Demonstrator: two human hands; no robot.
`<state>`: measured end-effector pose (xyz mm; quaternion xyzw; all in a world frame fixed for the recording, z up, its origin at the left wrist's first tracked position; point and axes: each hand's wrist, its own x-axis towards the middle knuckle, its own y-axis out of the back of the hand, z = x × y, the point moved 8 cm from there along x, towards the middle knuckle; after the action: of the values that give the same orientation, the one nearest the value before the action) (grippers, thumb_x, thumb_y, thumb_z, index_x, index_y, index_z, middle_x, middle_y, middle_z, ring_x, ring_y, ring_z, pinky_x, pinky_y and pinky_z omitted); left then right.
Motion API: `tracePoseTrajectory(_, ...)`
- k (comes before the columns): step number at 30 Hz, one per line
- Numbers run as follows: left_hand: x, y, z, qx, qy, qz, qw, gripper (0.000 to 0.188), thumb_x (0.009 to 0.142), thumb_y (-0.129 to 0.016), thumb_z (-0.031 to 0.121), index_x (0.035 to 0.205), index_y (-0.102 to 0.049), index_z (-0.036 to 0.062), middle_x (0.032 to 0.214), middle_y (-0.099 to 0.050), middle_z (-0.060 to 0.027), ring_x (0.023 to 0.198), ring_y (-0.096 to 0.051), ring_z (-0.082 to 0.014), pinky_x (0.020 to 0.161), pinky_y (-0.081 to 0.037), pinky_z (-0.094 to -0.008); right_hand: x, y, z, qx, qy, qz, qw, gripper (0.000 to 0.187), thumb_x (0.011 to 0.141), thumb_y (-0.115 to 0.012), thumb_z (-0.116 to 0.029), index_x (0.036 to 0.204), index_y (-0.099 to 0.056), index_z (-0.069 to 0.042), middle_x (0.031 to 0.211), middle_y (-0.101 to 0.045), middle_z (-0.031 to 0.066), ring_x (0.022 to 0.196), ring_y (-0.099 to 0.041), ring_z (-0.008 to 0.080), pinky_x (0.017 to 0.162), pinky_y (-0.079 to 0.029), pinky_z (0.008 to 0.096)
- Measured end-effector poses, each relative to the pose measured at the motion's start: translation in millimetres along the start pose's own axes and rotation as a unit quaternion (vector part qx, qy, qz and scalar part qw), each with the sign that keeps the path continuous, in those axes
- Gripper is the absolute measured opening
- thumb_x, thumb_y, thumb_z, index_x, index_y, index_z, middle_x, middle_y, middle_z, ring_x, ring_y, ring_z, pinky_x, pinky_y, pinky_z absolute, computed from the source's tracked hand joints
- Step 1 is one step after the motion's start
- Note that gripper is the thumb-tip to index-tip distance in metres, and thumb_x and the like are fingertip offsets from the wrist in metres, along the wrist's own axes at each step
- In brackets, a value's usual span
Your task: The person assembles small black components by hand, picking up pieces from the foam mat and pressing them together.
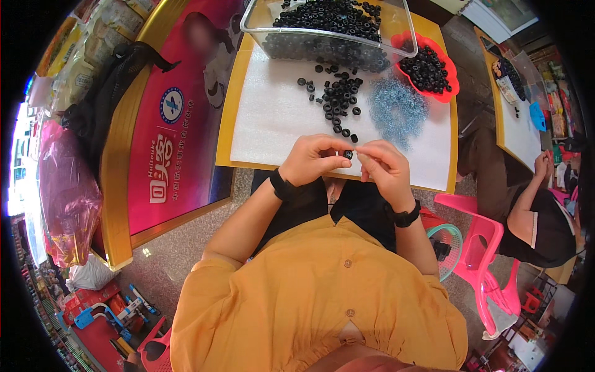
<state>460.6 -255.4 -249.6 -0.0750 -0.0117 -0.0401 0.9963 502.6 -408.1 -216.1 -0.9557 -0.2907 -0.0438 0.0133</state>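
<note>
Over the near edge of the white sheet, my two hands come together. My left hand is closed, its thumb and fingers pinching a small black ring-shaped piece. My right hand is closed too, fingertips pressed together beside that piece; what they hold is too small to make out. Just beyond lies a loose pile of black ring pieces. Right of it spreads a heap of tiny clear bluish pieces. A red scalloped bowl full of black pieces stands at the far right.
A clear plastic bin of black pieces stands at the table's far side. On the left is a pink-topped counter with gold edging. A pink chair and another person's arm at a second table are on the right.
</note>
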Motion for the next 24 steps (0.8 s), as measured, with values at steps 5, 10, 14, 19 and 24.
tracePoseTrajectory(5, 0.5, 1.0, 7.6, 0.046, -0.029, 0.003, 0.998, 0.027, 0.083, -0.078, 0.012, 0.108, -0.072, 0.0037, 0.084, -0.063, 0.0013, 0.072, -0.056, -0.0036, 0.063, -0.045, -0.0203, -1.9, -7.4, -8.7, -0.156, 0.090, -0.011, 0.984, 0.018, 0.089, -0.067, 0.001, 0.105, -0.072, -0.005, 0.097, -0.066, 0.0064, 0.068, -0.062, 0.0104, 0.057, -0.051, 0.0215)
tracePoseTrajectory(10, 0.3, 1.9, 10.8, 0.074, -0.045, 0.006, 0.996, 0.027, 0.083, -0.078, 0.012, 0.109, -0.072, 0.0043, 0.084, -0.064, -0.0002, 0.072, -0.055, -0.0043, 0.063, -0.045, -0.0213, -0.4, -1.0, -7.8, -0.138, 0.061, 0.008, 0.988, 0.016, 0.089, -0.066, 0.000, 0.104, -0.072, -0.004, 0.097, -0.067, 0.0077, 0.068, -0.063, 0.0132, 0.058, -0.051, 0.0237)
tracePoseTrajectory(14, -1.0, 6.6, 5.4, 0.095, -0.021, 0.039, 0.995, 0.028, 0.084, -0.078, 0.010, 0.110, -0.072, 0.0035, 0.091, -0.067, -0.0012, 0.075, -0.058, -0.0051, 0.067, -0.048, -0.0209, 14.2, 18.3, -9.6, -0.201, 0.008, 0.070, 0.977, 0.014, 0.092, -0.065, -0.003, 0.103, -0.071, -0.003, 0.095, -0.066, 0.0081, 0.066, -0.063, 0.0125, 0.057, -0.050, 0.0247)
tracePoseTrajectory(19, -0.4, 8.8, 4.4, 0.070, -0.025, 0.062, 0.995, 0.028, 0.084, -0.078, 0.012, 0.109, -0.073, 0.0031, 0.090, -0.068, -0.0013, 0.073, -0.057, -0.0049, 0.067, -0.049, -0.0213, 26.7, 5.8, -9.0, -0.328, 0.096, 0.025, 0.939, 0.014, 0.088, -0.067, -0.008, 0.100, -0.070, -0.002, 0.091, -0.065, 0.0114, 0.072, -0.064, 0.0234, 0.063, -0.052, 0.0323)
tracePoseTrajectory(24, -1.1, 7.7, 3.3, 0.063, -0.023, 0.050, 0.997, 0.028, 0.084, -0.076, 0.005, 0.111, -0.071, 0.0032, 0.094, -0.066, 0.0009, 0.080, -0.058, -0.0034, 0.070, -0.047, -0.0192, 30.8, -1.2, 3.7, -0.377, 0.078, -0.001, 0.923, 0.018, 0.085, -0.068, -0.012, 0.101, -0.068, -0.002, 0.089, -0.063, 0.0130, 0.079, -0.064, 0.0317, 0.069, -0.052, 0.0398)
